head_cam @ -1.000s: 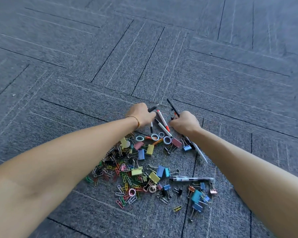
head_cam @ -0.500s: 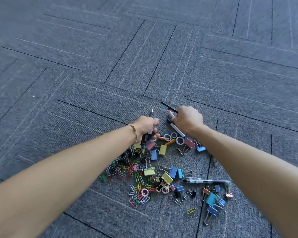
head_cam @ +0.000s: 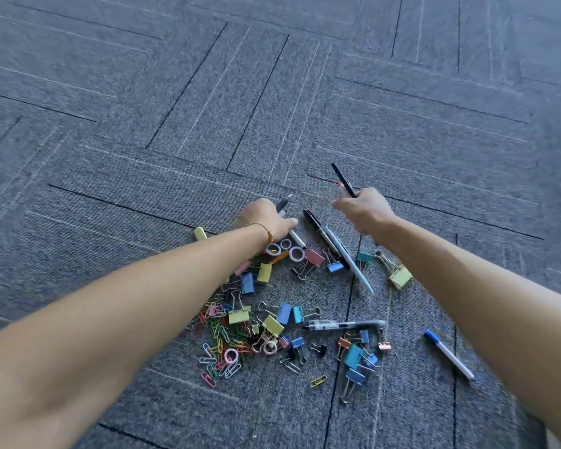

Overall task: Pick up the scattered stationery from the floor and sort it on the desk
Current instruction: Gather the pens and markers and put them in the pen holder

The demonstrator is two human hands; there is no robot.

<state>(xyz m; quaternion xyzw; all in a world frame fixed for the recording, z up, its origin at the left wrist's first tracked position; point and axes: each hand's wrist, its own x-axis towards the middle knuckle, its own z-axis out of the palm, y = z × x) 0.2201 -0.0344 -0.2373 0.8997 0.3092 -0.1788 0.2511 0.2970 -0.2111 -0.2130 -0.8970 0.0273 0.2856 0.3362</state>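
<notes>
Stationery lies scattered on the grey carpet [head_cam: 143,124]. My left hand [head_cam: 266,218] grips a few pens [head_cam: 284,202] at the far edge of the pile. Lifted just above the floor, my right hand [head_cam: 365,210] holds a black pen [head_cam: 343,179] that points away from me. Between the hands a black pen [head_cam: 318,230] and a grey pen [head_cam: 350,259] lie side by side. Coloured binder clips [head_cam: 285,312] and paper clips [head_cam: 221,335] fill the middle. Nearer me lie a clear gel pen [head_cam: 342,325] and a blue-capped white pen [head_cam: 449,354].
A yellow highlighter [head_cam: 201,234] pokes out beyond my left forearm. Small rings [head_cam: 296,253] sit near my left wrist. A large yellow-green binder clip [head_cam: 400,276] lies under my right forearm. Bare carpet stretches on all sides of the pile.
My right hand has risen off the pile with the black pen. My left hand has shifted slightly with its pens. The view moved back, bringing a blue-capped pen into sight.
</notes>
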